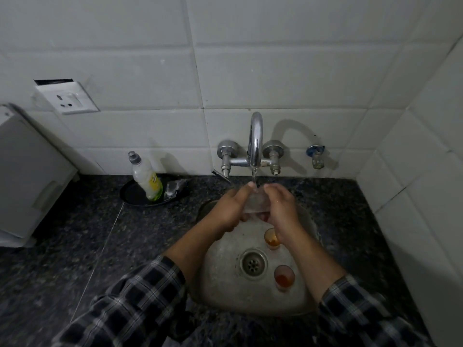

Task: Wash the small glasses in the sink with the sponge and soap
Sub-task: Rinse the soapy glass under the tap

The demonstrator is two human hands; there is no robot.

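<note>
Under the running tap [255, 144] I hold a small clear glass [255, 202] between both hands, above the steel sink [220, 284]. My left hand [231, 209] grips its left side and my right hand [281, 209] grips its right side, thumbs up at the rim. Two more small glasses with orange-brown residue stand in the sink: one [271, 237] partly behind my right wrist, the other [284, 276] right of the drain [253, 264]. The soap bottle [146, 177] leans in a black dish [132, 196] on the counter, with a crumpled scrubber [174, 187] beside it.
Dark granite counter [75, 246] surrounds the sink. A white appliance [27, 176] stands at the far left. A wall socket [66, 97] sits above it and a small blue valve [316, 156] is right of the tap. White tiled walls close in behind and on the right.
</note>
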